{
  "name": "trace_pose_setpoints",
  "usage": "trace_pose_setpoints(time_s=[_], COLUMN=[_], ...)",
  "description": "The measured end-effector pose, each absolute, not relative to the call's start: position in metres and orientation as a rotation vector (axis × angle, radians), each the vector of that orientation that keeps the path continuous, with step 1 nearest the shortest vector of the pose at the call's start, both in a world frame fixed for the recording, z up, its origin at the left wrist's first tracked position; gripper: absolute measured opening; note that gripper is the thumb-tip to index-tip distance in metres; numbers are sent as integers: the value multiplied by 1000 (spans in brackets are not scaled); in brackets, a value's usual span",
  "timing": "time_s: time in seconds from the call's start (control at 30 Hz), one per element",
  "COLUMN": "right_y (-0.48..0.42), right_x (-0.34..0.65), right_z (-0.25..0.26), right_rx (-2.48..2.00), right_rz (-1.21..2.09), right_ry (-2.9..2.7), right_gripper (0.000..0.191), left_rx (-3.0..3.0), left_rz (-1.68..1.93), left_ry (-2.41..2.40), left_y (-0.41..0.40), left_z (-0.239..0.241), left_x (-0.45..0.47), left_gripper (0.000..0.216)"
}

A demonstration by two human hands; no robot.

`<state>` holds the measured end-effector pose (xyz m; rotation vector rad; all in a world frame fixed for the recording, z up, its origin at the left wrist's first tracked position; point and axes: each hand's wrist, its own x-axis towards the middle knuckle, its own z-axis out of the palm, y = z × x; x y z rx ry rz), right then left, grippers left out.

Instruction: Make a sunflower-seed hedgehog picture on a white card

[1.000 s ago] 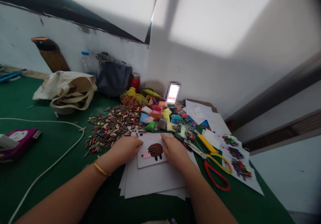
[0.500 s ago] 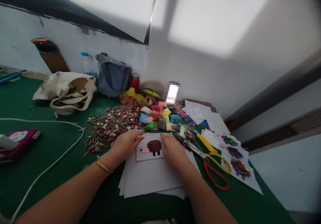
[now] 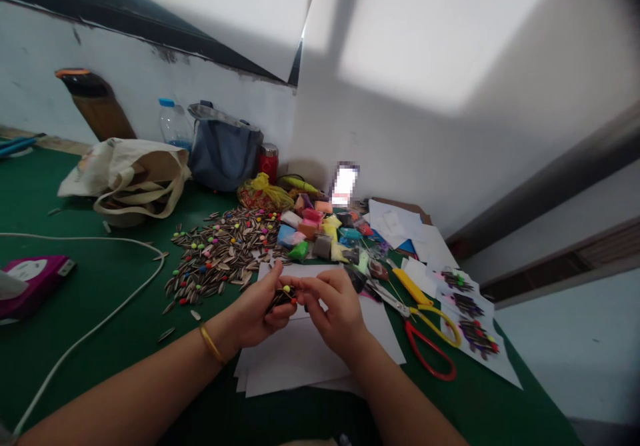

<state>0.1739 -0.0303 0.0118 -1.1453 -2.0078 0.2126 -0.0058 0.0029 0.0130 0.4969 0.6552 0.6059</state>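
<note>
My left hand (image 3: 263,303) is cupped around a small heap of sunflower seeds (image 3: 279,297) with a few coloured bead-like pieces on top. Over that heap, the fingertips of my right hand (image 3: 335,303) are pinched together; what lies between them is too small to make out. Both hands hover above a stack of white paper sheets (image 3: 295,363). The card with the hedgehog picture is almost wholly hidden beneath my hands. Just beyond my left hand lies a wide pile of striped sunflower seeds (image 3: 225,249) mixed with coloured pieces.
Small packets of coloured clay (image 3: 320,233) lie behind my hands. Scissors (image 3: 430,339) with red and yellow handles and a yellow cutter (image 3: 413,286) are at right, beside seed-covered hedgehog pictures (image 3: 477,336). A white cable (image 3: 110,313), a cloth bag (image 3: 130,179) and a blue bag (image 3: 225,153) are at left.
My left hand has left the card's edge and now cups seeds and coloured pieces. My right hand has let go of the card and come over to the left palm.
</note>
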Motion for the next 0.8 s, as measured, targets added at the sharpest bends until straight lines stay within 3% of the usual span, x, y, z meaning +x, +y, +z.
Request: trace_pose_setpoints(time_s=[0.5,0.8], right_y=[-27,-20], right_x=[166,174], right_z=[5,5], right_rx=[-1033,-1110], right_rz=[440,542], right_ry=[-1886,-2023], right_gripper=[13,11], left_rx=[682,1208], left_rz=[630,627], left_ry=[724,934], left_y=[-6,-5], left_z=[5,5], left_x=[0,0], left_gripper=[43,43])
